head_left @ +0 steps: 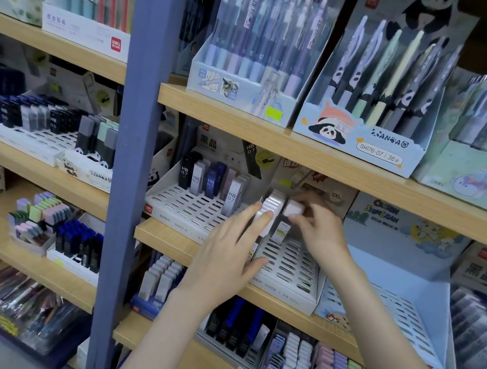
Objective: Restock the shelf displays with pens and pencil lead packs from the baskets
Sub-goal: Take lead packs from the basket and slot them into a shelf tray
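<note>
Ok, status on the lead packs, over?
Left hand steadying white packs in tray. Right hand pinching one pack beside them. Slots in front free.

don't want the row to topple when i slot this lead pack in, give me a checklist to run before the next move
1. Right hand pinches the white lead pack: ok.
2. Left hand touches the row of white packs with straight fingers: ok.
3. Empty slots in the slotted tray in front of the row: ok.
4. Pack matches the tray's label: cannot tell, print blurred.
5. HB 0.7 packs in the next tray stand upright, clear of both hands: ok.
</note>
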`<control>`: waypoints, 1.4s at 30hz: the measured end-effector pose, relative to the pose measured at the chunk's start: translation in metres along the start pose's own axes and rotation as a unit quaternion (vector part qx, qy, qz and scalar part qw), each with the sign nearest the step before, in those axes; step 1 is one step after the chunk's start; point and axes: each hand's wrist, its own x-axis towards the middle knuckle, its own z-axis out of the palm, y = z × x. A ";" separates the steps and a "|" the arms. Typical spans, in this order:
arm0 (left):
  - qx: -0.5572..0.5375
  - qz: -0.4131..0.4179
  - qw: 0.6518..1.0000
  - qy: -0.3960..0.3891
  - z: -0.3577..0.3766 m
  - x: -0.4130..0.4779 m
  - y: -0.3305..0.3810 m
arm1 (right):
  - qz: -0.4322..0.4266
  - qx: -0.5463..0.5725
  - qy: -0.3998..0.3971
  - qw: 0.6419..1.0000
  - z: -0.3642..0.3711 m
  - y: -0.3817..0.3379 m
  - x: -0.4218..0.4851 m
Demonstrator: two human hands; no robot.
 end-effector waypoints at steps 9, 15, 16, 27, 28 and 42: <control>0.005 0.000 1.000 -0.001 0.002 0.000 0.000 | -0.008 -0.067 -0.025 0.997 0.001 -0.001 -0.005; 0.007 0.005 1.000 -0.001 0.002 -0.001 0.000 | -0.001 -0.154 -0.036 0.987 0.003 -0.004 -0.008; 0.005 0.003 1.000 -0.002 0.003 -0.001 0.001 | -0.007 -0.165 -0.034 0.986 0.003 -0.003 -0.009; 0.064 0.029 0.993 0.095 0.013 -0.015 0.033 | -0.124 -0.136 0.023 0.983 -0.018 0.019 -0.062; 0.057 0.048 0.991 0.110 0.018 -0.022 0.047 | -0.137 -0.116 0.048 0.983 -0.023 0.025 -0.079; -0.070 0.133 0.892 -0.427 0.164 -0.300 0.169 | 0.208 -0.119 -0.211 0.948 0.043 0.264 -0.426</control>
